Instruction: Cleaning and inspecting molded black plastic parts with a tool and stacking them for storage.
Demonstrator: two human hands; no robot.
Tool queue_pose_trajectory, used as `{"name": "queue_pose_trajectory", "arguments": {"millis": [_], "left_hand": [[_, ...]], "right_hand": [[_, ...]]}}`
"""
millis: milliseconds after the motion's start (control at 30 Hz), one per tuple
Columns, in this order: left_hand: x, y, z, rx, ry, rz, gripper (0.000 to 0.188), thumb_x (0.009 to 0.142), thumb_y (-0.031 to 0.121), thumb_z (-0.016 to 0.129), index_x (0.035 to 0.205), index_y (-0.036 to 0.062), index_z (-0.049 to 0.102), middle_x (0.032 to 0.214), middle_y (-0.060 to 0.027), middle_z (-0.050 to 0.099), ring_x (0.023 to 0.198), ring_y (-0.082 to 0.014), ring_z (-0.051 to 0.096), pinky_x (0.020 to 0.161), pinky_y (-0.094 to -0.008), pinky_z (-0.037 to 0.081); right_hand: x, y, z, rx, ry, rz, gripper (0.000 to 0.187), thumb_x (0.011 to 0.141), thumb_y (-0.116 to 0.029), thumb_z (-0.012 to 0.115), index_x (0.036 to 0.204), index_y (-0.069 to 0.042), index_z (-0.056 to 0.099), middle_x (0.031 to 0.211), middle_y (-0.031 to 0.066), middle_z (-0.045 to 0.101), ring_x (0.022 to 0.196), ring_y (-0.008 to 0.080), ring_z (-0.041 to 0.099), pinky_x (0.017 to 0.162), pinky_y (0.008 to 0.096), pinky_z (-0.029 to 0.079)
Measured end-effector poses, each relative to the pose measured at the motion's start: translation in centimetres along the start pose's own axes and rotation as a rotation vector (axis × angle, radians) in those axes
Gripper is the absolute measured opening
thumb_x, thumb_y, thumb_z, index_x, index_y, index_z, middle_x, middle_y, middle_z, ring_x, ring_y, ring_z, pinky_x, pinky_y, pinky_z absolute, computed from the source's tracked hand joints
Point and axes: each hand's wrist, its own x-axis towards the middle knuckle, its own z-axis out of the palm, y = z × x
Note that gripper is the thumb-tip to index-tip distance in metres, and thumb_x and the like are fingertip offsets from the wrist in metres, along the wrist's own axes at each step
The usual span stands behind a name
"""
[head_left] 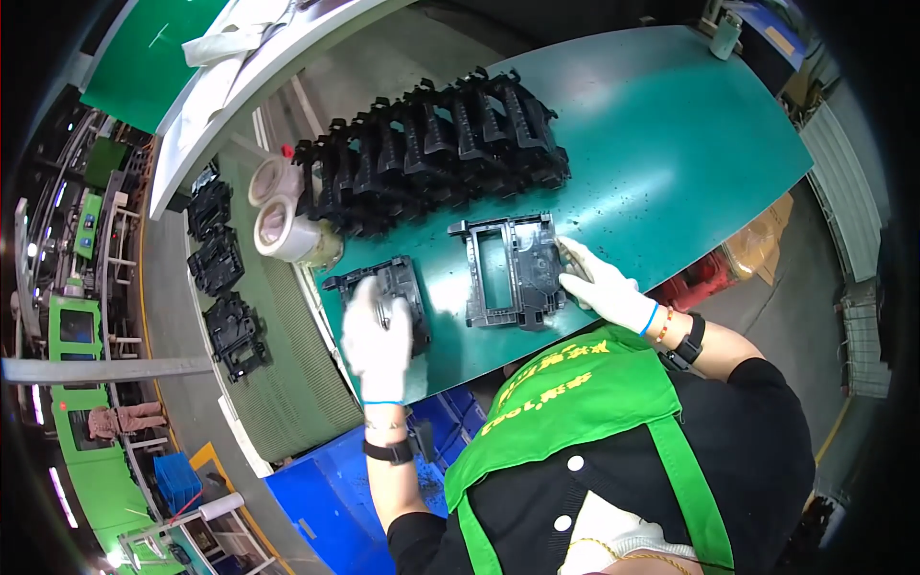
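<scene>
Head view: the white-gloved right hand [606, 289] is touching, half-open, a black plastic frame [537, 271] on the green table [671, 144]; the blurred white-gloved left hand [377, 337] is covering a black plastic part [419, 303], grip unclear. Lined-up black assemblies [422, 146] are crowding behind; yellow lettering [551, 385] is marking the green apron [508, 443].

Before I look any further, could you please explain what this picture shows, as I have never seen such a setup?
There is no robot here: a wide fisheye camera on a person's head looks down, so straight edges bend. The white-gloved hands are the wearer's own. The left hand, blurred, is over a smaller black part; the right hand is at the right edge of an open black frame. Whether either grips is unclear. Both pieces lie on a green table. Beyond them is a row of black parts, with pale rolls at its left end.
</scene>
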Motion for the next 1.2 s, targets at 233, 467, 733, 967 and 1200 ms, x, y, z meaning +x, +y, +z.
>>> {"name": "queue_pose_trajectory", "arguments": {"millis": [233,467,733,967,1200], "left_hand": [[-1.0,6.3,7.1,-0.2,-0.42,-0.102,0.063,0.087,0.023,0.076,0.143,0.0014,0.054,0.129,-0.019,0.068,0.114,-0.0285,0.069,0.099,-0.0366,0.053],[0.7,6.8,8.8,-0.187,-0.535,-0.1,0.06,0.089,0.017,0.073,0.143,-0.0007,0.053,0.118,-0.0165,0.071,0.107,-0.0235,0.07,0.096,-0.0327,0.053],[0.4,3.7,8.0,-0.435,-0.478,0.043,0.062,0.088,0.03,0.068,0.144,0.0063,0.054,0.103,-0.0188,0.075,0.096,-0.033,0.073,0.088,-0.0411,0.055],[2.3,10.5,-0.5,0.183,-0.603,0.341,0.055,0.091,0.029,0.064,0.143,0.0141,0.057,0.099,-0.0185,0.074,0.094,-0.036,0.072,0.085,-0.0452,0.056],[2.6,11.9,-1.1,0.271,-0.567,0.505,0.051,0.09,0.025,0.063,0.14,0.0169,0.059,0.094,-0.0146,0.072,0.092,-0.0339,0.071,0.083,-0.0454,0.057]], "right_hand": [[-0.9,-4.4,-3.1,-1.124,-0.061,-0.281,0.057,0.097,-0.027,0.065,0.148,-0.013,0.047,0.102,0.0131,0.063,0.088,0.0273,0.063,0.076,0.0415,0.052],[1.9,-4.0,-6.4,-1.351,-0.183,-0.455,0.038,0.092,-0.033,0.068,0.123,-0.012,0.061,0.093,0.0101,0.063,0.088,0.0305,0.063,0.075,0.0471,0.052],[4.3,-8.9,-6.4,-1.34,-0.227,-0.657,0.036,0.092,-0.034,0.068,0.123,-0.017,0.062,0.091,0.0098,0.062,0.087,0.0308,0.063,0.075,0.0472,0.051],[7.8,-15.4,-6.2,-1.27,-0.376,-0.717,0.04,0.091,-0.034,0.066,0.13,-0.024,0.063,0.094,0.0099,0.065,0.092,0.0323,0.064,0.079,0.0467,0.052],[10.0,-18.9,-4.7,-1.383,-0.697,-0.49,0.045,0.086,-0.033,0.068,0.129,-0.021,0.066,0.098,0.0117,0.068,0.101,0.0341,0.065,0.084,0.0468,0.053]]}}
